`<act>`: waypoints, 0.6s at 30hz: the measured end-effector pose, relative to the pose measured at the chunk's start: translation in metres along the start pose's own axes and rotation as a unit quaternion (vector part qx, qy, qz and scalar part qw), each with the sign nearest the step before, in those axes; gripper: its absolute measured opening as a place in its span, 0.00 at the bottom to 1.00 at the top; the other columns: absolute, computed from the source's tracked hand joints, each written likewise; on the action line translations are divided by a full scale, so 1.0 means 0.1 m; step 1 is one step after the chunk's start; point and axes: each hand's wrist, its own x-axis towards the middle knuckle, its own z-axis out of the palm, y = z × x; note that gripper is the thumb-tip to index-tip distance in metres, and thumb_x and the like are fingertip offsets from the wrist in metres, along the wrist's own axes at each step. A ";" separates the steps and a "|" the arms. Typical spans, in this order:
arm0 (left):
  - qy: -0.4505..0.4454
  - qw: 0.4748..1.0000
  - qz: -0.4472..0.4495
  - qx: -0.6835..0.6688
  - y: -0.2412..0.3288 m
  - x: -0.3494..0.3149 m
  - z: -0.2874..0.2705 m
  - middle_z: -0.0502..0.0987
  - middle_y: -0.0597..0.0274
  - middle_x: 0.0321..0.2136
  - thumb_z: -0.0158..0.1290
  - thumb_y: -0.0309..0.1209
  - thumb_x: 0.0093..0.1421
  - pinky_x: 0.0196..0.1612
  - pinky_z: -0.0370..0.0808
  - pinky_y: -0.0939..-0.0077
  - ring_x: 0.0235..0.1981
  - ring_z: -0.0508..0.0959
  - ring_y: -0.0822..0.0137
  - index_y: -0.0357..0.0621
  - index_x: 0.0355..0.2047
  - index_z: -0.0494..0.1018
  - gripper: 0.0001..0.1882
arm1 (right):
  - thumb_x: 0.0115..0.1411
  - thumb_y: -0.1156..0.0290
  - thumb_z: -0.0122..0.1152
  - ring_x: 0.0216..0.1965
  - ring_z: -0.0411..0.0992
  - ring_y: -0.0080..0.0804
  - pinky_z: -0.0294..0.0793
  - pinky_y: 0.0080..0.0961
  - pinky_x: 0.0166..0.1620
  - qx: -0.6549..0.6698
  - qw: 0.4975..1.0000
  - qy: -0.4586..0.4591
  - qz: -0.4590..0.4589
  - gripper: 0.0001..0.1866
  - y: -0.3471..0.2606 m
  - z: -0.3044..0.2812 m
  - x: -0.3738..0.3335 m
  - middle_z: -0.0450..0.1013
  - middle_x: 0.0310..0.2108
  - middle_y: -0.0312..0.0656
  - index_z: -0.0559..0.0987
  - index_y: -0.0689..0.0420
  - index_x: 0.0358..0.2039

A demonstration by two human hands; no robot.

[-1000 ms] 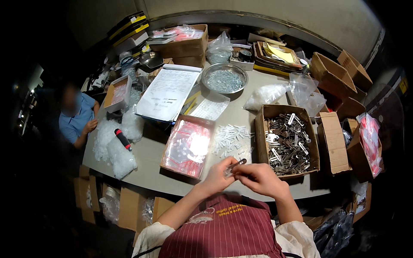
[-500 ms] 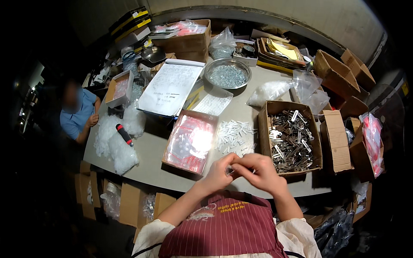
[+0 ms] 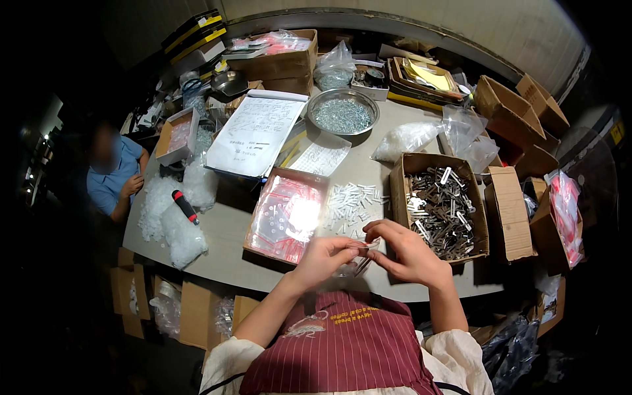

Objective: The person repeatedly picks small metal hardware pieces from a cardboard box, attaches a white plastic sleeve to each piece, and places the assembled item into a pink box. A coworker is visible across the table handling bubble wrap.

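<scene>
Just above my apron, my left hand (image 3: pixel 324 259) pinches a small clear zip bag (image 3: pixel 347 268) by its red-edged mouth. My right hand (image 3: pixel 411 257) is curled at the same mouth, thumb and forefinger on either side of it. Something slim and metallic shows at the bag, partly hidden by the fingers. Beyond my hands lies a loose spread of small white pieces (image 3: pixel 352 203). To the left stands a box of red-edged clear bags (image 3: pixel 251 238). On the right, a carton (image 3: pixel 399 197) holds many dark and silvery metal clips (image 3: pixel 446 207).
A steel bowl (image 3: pixel 343 94) of small shiny parts stands farther back, beside a clipboard with paper (image 3: pixel 253 135). Bags of white pieces (image 3: pixel 184 234) and a red-black tool (image 3: pixel 185 207) lie left. Cartons (image 3: pixel 510 214) crowd the right edge. A person in blue (image 3: pixel 117 174) is at far left.
My hands were close together over the bag; now my right fingers have spread and shifted slightly right, and the bag's red edge shows. The whole view has shifted slightly.
</scene>
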 end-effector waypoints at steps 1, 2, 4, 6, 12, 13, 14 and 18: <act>-0.004 1.000 -0.002 0.013 -0.02 0.00 0.01 0.83 0.61 0.41 0.52 0.26 0.69 0.44 0.79 0.78 0.41 0.80 0.75 0.32 0.51 0.79 0.14 | 0.60 0.71 0.66 0.39 0.76 0.45 0.76 0.34 0.41 -0.022 0.999 0.004 -0.035 0.10 0.03 0.02 -0.02 0.76 0.45 0.47 0.77 0.61 0.39; -0.004 1.000 -0.006 0.026 -0.03 -0.01 0.01 0.83 0.61 0.41 0.52 0.26 0.70 0.44 0.79 0.77 0.40 0.80 0.75 0.32 0.51 0.79 0.14 | 0.60 0.71 0.66 0.38 0.76 0.45 0.75 0.34 0.40 -0.010 1.000 -0.013 -0.016 0.10 0.02 0.01 -0.01 0.76 0.43 0.47 0.77 0.61 0.38; -0.011 0.999 -0.020 0.041 0.01 -0.02 -0.01 0.83 0.59 0.41 0.52 0.25 0.69 0.44 0.80 0.77 0.41 0.81 0.74 0.31 0.51 0.79 0.13 | 0.59 0.72 0.67 0.35 0.76 0.47 0.75 0.34 0.38 0.013 0.999 -0.048 0.023 0.10 -0.02 -0.04 0.01 0.77 0.39 0.47 0.77 0.61 0.37; -0.009 0.999 -0.013 0.029 0.09 -0.03 0.00 0.83 0.58 0.41 0.52 0.25 0.69 0.45 0.81 0.76 0.42 0.82 0.72 0.31 0.51 0.78 0.13 | 0.58 0.73 0.69 0.32 0.76 0.37 0.75 0.30 0.35 0.042 0.998 -0.025 0.046 0.10 0.00 -0.06 -0.01 0.76 0.32 0.43 0.76 0.61 0.36; 0.074 0.992 0.024 -0.097 0.11 -0.05 0.05 0.82 0.57 0.39 0.50 0.23 0.70 0.44 0.83 0.73 0.42 0.83 0.68 0.31 0.47 0.75 0.10 | 0.58 0.73 0.71 0.32 0.74 0.24 0.75 0.24 0.37 0.124 0.982 0.023 0.140 0.12 -0.02 0.01 -0.06 0.75 0.30 0.38 0.76 0.62 0.38; 0.089 0.991 0.033 -0.098 0.13 -0.06 0.06 0.82 0.58 0.38 0.51 0.24 0.69 0.43 0.82 0.74 0.40 0.83 0.69 0.32 0.47 0.75 0.09 | 0.58 0.73 0.71 0.33 0.74 0.24 0.75 0.24 0.37 0.129 0.981 0.021 0.144 0.13 -0.02 0.02 -0.07 0.75 0.31 0.37 0.75 0.62 0.39; 0.101 0.989 0.042 -0.098 0.15 -0.06 0.08 0.82 0.59 0.37 0.52 0.24 0.69 0.42 0.81 0.75 0.38 0.82 0.70 0.33 0.46 0.75 0.09 | 0.58 0.73 0.71 0.33 0.75 0.23 0.75 0.24 0.38 0.132 0.980 0.020 0.149 0.14 -0.02 0.02 -0.08 0.75 0.32 0.37 0.75 0.62 0.40; 0.158 0.979 0.059 0.115 0.22 -0.07 0.14 0.82 0.57 0.34 0.52 0.25 0.68 0.38 0.80 0.75 0.36 0.83 0.70 0.33 0.42 0.75 0.07 | 0.59 0.73 0.70 0.36 0.76 0.28 0.76 0.25 0.40 0.127 0.984 0.039 0.116 0.16 -0.01 0.10 -0.09 0.76 0.35 0.40 0.75 0.62 0.45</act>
